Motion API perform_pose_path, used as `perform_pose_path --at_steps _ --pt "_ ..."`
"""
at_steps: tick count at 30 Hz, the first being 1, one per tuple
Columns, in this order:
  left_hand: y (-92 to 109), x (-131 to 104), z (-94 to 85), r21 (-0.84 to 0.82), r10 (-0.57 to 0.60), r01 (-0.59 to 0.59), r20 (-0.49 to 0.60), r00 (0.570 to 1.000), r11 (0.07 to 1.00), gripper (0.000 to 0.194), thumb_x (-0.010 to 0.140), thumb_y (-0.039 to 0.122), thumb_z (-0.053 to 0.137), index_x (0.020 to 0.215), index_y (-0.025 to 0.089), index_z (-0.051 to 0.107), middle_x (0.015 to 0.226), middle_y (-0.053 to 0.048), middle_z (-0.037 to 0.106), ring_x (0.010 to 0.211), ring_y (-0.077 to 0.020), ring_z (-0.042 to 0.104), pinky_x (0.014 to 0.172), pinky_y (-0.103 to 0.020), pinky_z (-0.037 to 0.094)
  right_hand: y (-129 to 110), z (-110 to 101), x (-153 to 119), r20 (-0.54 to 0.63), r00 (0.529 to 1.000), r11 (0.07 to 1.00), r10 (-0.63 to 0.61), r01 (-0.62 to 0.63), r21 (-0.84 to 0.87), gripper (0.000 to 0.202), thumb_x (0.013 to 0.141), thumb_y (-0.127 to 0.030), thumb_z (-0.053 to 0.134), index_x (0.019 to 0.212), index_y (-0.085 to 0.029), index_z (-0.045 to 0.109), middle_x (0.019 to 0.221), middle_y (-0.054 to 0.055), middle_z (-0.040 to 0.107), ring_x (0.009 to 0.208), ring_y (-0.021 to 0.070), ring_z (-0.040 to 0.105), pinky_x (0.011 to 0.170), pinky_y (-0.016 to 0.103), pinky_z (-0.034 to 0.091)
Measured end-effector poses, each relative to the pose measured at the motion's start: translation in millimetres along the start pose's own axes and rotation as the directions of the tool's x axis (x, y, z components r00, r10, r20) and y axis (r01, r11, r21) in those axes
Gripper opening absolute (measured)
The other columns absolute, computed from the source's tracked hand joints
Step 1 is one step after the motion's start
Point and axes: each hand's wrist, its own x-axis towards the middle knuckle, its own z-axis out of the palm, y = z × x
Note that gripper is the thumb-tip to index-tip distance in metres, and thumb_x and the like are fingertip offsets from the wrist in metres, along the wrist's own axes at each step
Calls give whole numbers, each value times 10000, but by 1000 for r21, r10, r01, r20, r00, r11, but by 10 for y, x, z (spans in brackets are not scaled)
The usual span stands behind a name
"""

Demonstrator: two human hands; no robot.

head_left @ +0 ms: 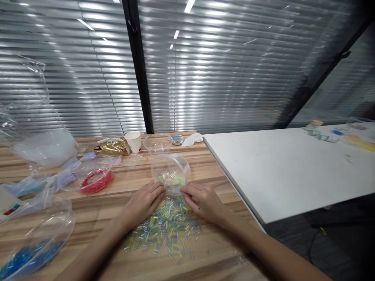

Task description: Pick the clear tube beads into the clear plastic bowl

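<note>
Tilted clear bowl (170,162) at frame centre, mouth toward loose tube beads (166,230). Pinched at near rim by left hand (149,197) and right hand (203,201), with fingers nearly closed. Probably light, flexible, slick; best taken softly by opposite rim sides.

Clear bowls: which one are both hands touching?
The tipped bowl with yellow-green pieces inside, between the left hand and right hand; no hand touches the others.

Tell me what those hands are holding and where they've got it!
A clear plastic bowl, by its near edge: left hand at its left, right hand at its right.
</note>
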Motion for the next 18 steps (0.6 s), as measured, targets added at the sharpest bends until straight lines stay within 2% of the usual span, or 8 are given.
perform_pose_path --at_steps 11,18 --pt "-9 0 12 -82 -12 8 -45 999 997 213 934 227 366 969 184 572 957 -62 610 879 -174 564 809 -317 469 -21 29 -35 41 999 1000 11 -10 -20 172 831 -99 482 894 -168 627 759 32 663 650 134 601 594 215 422" --pt "-2 -12 3 -59 -11 9 -31 999 998 208 936 233 371 978 184 569 952 -64 609 872 -178 563 796 -317 466 -15 5 -12 14 1000 1000 -22 22 -6 185 845 -100 473 920 -163 631 794 49 664 700 155 607 629 237 440"
